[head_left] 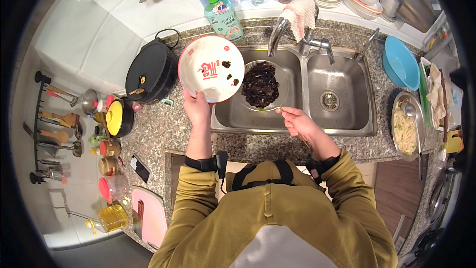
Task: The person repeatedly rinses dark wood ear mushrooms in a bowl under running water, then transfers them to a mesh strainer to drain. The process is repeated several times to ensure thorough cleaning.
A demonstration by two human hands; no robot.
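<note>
My left hand (197, 108) grips the near rim of a white bowl (203, 77) with a red edge and red printing inside. The bowl is tilted beside the left sink basin (233, 119), and a few dark, wet scraps (226, 64) stick to its inner wall. In that basin a heap of dark, wet, leafy pieces (260, 85) lies in a round, shallow dish (281, 77); they look like wood ear fungus. Over the basin's near edge, my right hand (300, 121) is closed around a thin metal utensil (305, 141), its tip close to the heap. Its kind is hard to make out.
A chrome faucet (277, 34) draped with a cloth (300, 17) stands behind the basins. Left are a soap bottle (225, 20), a black round appliance (151, 72) and several jars. Right are a blue basin (400, 63) and a metal bowl of noodle-like strands (404, 131).
</note>
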